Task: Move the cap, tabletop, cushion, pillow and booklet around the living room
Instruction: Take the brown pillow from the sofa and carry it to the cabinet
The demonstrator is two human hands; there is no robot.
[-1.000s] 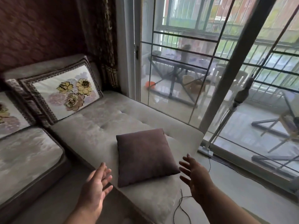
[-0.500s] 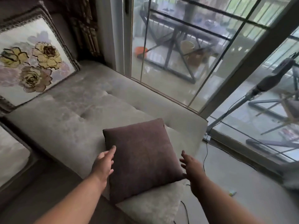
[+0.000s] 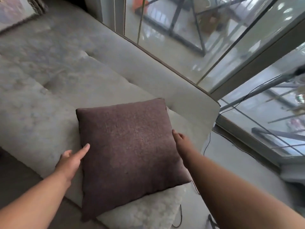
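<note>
A square dark purple-brown cushion point(image 3: 130, 154) lies flat near the end of a grey sofa seat point(image 3: 54, 83). My left hand point(image 3: 72, 160) is at the cushion's left edge, thumb on top, the other fingers out of sight under or beside it. At the cushion's right edge is my right hand point(image 3: 180, 140), its fingers hidden behind the edge. Whether either hand grips the cushion is unclear. The cushion rests on the seat.
A floral cushion point(image 3: 14, 12) leans at the sofa's back, top left. Glass sliding doors point(image 3: 214, 47) run along the sofa's far side. A thin black cable point(image 3: 208, 146) trails on the floor at the sofa's right end.
Both hands have moved forward from in front of the cushion to its left and right edges. The camera has come closer and tilted down.
</note>
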